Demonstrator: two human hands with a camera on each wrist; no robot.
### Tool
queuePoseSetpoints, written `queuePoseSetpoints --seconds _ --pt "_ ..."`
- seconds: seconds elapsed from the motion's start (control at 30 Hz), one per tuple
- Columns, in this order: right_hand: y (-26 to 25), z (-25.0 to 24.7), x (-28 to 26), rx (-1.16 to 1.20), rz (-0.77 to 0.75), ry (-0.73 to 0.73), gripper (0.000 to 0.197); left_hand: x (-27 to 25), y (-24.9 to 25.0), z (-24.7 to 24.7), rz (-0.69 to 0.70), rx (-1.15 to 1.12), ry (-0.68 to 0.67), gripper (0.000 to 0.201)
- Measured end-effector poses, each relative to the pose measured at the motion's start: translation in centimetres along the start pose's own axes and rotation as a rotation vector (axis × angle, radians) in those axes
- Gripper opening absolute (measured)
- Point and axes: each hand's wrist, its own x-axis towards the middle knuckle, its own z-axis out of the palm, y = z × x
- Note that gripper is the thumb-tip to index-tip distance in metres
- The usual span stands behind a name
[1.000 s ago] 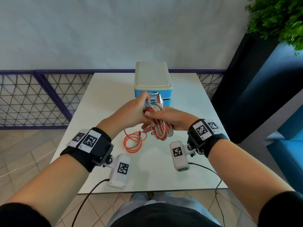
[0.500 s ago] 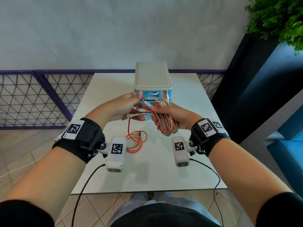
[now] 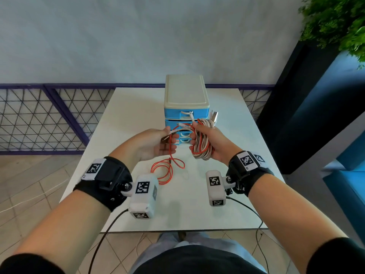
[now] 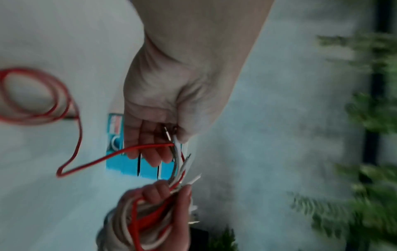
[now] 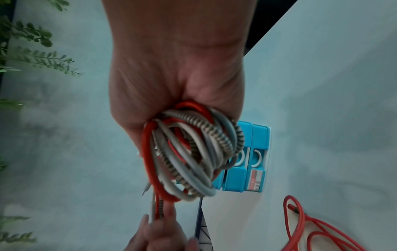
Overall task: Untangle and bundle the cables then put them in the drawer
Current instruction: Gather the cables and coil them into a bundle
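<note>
- The right hand is clenched around a coiled bundle of cables, red, white and braided strands looped together; its grip closes round the coil, seen close in the right wrist view.
- The left hand pinches loose cable ends between thumb and fingers, palm turned up, just left of the bundle; the left wrist view shows a metal plug tip under the thumb.
- Short strands run between the two hands, which are held near each other above the tabletop.
- A red cable hangs from the left hand's grip and lies in loose loops on the tabletop below the hands.
- A small drawer unit, with a cream top and blue drawers, stands on the tabletop just behind the hands; its visible drawers look closed.
- A USB plug sticks up from the bundle above the right hand.
- A green plant is at the upper right.
</note>
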Motion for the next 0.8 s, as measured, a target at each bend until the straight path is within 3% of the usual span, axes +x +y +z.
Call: queuePoseSetpoints --seconds 0.07,0.17,0.3,0.47,0.6,0.7,0.8 --pt "0.3 0.1 0.1 -0.028 -0.01 0.051 0.02 0.1 -0.5 0.7 0.022 -0.121 0.037 0.028" --pt "0.6 0.9 0.4 -0.085 -0.046 0.108 0.027 0.3 -1.1 2.1 0.194 -0.124 0.169 0.021" --pt "0.8 2.0 0.1 -0.055 -0.067 0.042 0.041 -0.2 -1.9 3.9 0.412 -0.043 0.221 0.017" --pt "0.1 3.0 -0.2 0.018 0.019 -0.049 0.074 -0.8 -3.1 5.7 0.684 0.217 0.291 0.019" --pt "-0.8 2.7 -0.2 0.012 -0.006 -0.081 0.028 -0.6 -3.1 6.6 0.827 0.461 0.341 0.025" --pt "-1.0 2.3 -0.3 0.058 -0.034 -0.071 0.02 -0.4 -2.8 6.7 0.884 0.62 0.319 0.028" --pt "-1.4 2.1 -0.5 0.045 -0.066 -0.042 0.011 -0.6 -2.3 6.0 0.834 0.613 0.183 0.027"
